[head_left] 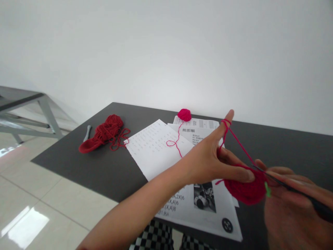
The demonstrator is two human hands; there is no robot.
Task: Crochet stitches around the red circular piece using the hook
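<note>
My left hand pinches a round crimson crochet piece between thumb and fingers, with its index finger raised. Crimson yarn loops round that finger and runs taut down to the tip of a dark-handled crochet hook. The hook is held in my right hand at the far right, its tip at the upper edge of the piece. A green stitch marker hangs on the piece's right edge. Behind, a small crimson yarn ball has a strand trailing over the papers.
Printed sheets and a handwritten sheet lie on the dark table. Dark red yarn with a worked piece lies at the left, beside a grey tool. A white wall stands behind; another table is far left.
</note>
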